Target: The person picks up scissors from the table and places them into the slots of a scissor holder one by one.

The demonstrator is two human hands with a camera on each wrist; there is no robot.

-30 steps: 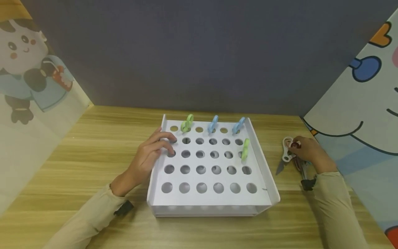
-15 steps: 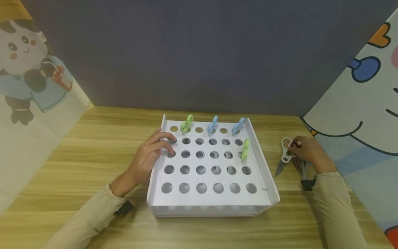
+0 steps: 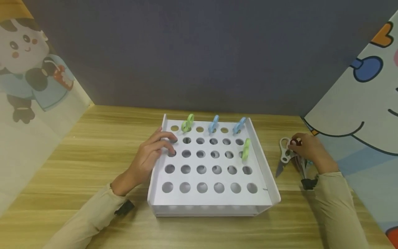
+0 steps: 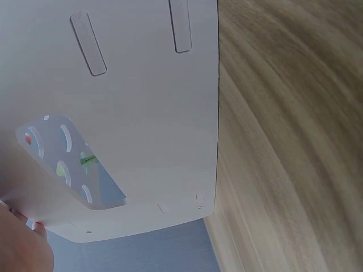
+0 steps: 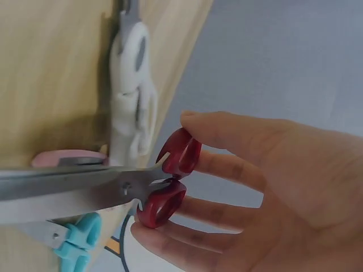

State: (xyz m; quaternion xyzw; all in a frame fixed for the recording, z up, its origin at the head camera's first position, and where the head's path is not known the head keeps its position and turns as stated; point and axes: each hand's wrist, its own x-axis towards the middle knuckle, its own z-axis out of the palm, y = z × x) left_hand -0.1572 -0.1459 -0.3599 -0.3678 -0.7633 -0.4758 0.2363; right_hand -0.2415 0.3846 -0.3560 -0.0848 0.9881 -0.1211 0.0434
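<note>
A white rack (image 3: 209,178) with rows of round holes stands on the table. My left hand (image 3: 146,159) grips its left side wall, with bent fingers hooked over the edge and fingertips at the holes. Two green handles (image 3: 188,123) and two blue handles (image 3: 213,123) stick up from holes at its back and right. At the right, my right hand (image 5: 244,187) holds red-handled scissors (image 5: 168,204) by their finger loops, thumb on one loop and fingers at the other. Their long metal blades point away from the palm. White-handled scissors (image 3: 285,152) lie beside them.
Teal-handled scissors (image 5: 79,241) and a pink handle (image 5: 68,157) show beneath the red scissors in the right wrist view. A grey partition (image 3: 199,62) closes off the back of the wooden table (image 3: 102,145). A cartoon-printed wall (image 3: 367,114) borders the right.
The white-handled scissors have shifted slightly left, apart from the red handles. My right hand has moved a little up and right with the red scissors. The left hand stays on the rack.
</note>
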